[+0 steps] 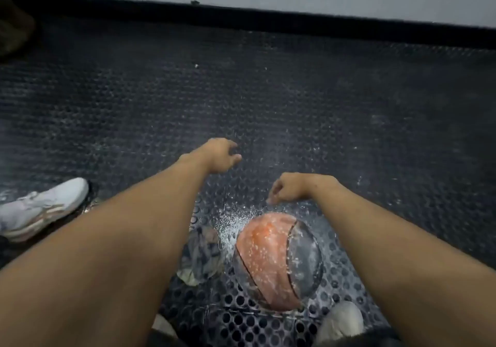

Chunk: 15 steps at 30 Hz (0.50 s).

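From the head camera we see the ball [277, 261], orange and black, low in the middle over the holed rubber mat [268, 105], with white specks sprayed around it. Our right hand [291, 188] hangs just above it, fingers loosely curled down, holding nothing. Our left hand [218, 156] reaches further out, fingers loosely bent, also empty. A crumpled cloth [201, 255] lies just left of the ball, partly hidden by our left forearm. A white shoe [40, 207] sits well off to the left.
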Available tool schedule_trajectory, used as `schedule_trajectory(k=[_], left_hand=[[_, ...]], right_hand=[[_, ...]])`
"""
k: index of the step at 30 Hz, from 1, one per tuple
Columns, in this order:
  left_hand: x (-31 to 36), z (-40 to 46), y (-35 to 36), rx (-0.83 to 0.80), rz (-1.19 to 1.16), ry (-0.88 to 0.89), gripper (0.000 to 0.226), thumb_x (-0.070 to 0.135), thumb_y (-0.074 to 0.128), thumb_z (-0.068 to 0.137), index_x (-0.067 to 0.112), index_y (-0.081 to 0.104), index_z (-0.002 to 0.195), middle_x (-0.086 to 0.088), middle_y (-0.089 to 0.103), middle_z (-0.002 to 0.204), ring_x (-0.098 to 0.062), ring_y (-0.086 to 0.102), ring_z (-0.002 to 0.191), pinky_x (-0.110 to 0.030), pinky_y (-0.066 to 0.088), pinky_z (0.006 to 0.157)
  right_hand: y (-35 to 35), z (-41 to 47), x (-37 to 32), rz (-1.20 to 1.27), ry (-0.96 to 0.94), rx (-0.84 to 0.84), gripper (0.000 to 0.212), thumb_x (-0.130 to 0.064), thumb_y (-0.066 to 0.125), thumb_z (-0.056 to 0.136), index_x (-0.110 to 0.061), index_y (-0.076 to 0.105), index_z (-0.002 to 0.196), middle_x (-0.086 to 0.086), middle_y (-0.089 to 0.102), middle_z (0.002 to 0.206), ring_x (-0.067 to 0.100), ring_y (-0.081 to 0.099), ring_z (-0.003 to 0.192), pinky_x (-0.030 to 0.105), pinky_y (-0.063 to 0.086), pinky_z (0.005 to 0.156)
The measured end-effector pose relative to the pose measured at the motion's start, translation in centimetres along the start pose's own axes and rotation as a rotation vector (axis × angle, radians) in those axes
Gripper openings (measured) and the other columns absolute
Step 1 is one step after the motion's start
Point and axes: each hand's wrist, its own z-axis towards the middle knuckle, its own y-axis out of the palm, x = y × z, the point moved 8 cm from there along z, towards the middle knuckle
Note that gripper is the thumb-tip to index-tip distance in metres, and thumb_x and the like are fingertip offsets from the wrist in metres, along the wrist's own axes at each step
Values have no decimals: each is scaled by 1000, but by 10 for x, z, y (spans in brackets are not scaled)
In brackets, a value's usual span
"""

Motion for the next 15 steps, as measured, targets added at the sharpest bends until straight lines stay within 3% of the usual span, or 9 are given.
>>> schedule_trajectory(k=[4,7,9,13,15], left_hand=[[-33,3,59,-24,38,-37,53,36,51,98,12,40,144,-11,43,147,-28,42,134,-37,33,112],[-53,-15,99,-42,13,-70,51,33,52,98,12,42,143,-11,44,146,-28,44,132,-38,35,111],[-67,-30,133,-117,16,-96,49,30,55,96,13,45,141,-10,47,143,-27,47,129,-39,36,110],[-97,-37,177,-118,-1,-170,50,18,56,92,15,46,140,-12,50,141,-28,49,126,-39,39,108],[-112,-43,201,-120,-16,-211,52,12,52,91,16,44,142,-14,48,141,-29,48,126,-38,40,106]], right_hand=[[54,23,22,-45,62,-58,42,-42,81,80,-18,73,114,-2,65,124,22,60,114,46,47,104],[71,17,21,-7,29,103,45,-30,77,82,-10,66,121,8,68,112,24,65,97,40,57,88],[82,7,25,58,27,217,45,-34,71,85,-18,60,125,7,52,118,25,60,101,33,53,83],[101,0,31,58,77,432,42,-47,56,91,-30,52,129,2,41,133,25,47,126,49,34,111],[111,-4,32,58,68,566,41,-49,49,94,-30,51,130,-1,41,135,21,45,127,51,26,112]])
